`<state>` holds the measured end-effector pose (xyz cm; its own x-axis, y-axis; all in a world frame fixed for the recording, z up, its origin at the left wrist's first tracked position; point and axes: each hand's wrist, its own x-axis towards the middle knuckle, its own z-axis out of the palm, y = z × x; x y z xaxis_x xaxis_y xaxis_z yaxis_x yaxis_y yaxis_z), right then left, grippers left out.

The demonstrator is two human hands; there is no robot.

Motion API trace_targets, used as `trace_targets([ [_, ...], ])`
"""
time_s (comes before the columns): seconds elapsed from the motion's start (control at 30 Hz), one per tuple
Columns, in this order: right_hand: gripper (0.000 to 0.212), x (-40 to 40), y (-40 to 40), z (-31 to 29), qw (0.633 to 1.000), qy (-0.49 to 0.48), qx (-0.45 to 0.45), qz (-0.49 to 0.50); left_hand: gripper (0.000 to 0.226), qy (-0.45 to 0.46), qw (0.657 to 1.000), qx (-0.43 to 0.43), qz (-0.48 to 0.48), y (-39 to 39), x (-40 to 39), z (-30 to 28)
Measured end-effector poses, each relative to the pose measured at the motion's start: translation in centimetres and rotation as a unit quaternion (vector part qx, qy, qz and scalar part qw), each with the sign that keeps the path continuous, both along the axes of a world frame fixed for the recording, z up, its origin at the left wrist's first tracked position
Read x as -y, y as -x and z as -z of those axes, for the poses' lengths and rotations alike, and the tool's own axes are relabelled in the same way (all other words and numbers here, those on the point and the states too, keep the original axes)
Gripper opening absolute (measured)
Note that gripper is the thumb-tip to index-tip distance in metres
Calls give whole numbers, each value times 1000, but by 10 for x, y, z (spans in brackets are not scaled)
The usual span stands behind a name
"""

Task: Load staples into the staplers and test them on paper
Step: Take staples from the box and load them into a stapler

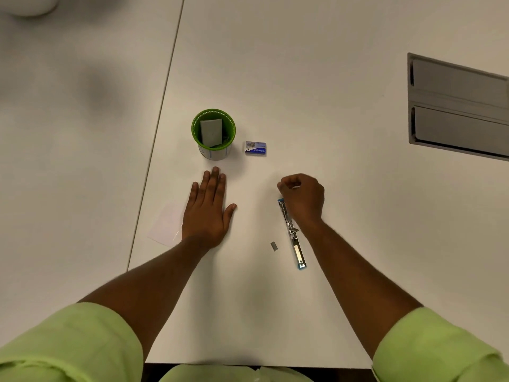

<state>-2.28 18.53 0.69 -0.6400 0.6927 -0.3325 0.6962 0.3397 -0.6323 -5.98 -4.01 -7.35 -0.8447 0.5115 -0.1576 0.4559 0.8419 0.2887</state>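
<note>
A person is sitting at a white surface (316,78), both forearms reaching out from green sleeves (68,340). The left hand (208,210) is lying flat, fingers spread, palm down, gripping nothing; its wrist is overlapping the corner of a pale sheet of paper (165,226) beside the surface seam. The right hand (303,198) is curling, thumb and fingertips pinching together on something small and pale, most likely a strip of staples, though it is too small to be sure. The stapler (292,232) is lying opened out flat, metal channel facing up, one blue end just under that hand and the other pointing back toward the person. A short grey piece, seemingly a broken-off bit of staples (273,246), is lying just beside the stapler on its left. The staple box (255,148) is sitting beyond both hands, close to a green cup (214,133) holding a pale card. A recessed grey panel (457,106) is sitting well off to the right. Judging from this, the loading step is under way. To do it well, the strip should be going in legs down, lined up with the channel and slid fully along it before closing; the free left hand would be better steadying the stapler so it is not skidding. Testing on the paper is not yet done.
</note>
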Motion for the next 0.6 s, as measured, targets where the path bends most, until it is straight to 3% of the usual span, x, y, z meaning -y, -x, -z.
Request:
trace_targets([
  [0.33,33,17,-85,12,985,-133,41,-101,73,4,1000,22,3,2,-1,-9],
  [0.5,23,21,-95,16,982,-145,42,-115,74,-16,999,43,-10,4,-5,-21],
  [0.6,16,21,-96,16,986,-133,30,-101,70,-72,996,49,-35,0,-13,-30],
])
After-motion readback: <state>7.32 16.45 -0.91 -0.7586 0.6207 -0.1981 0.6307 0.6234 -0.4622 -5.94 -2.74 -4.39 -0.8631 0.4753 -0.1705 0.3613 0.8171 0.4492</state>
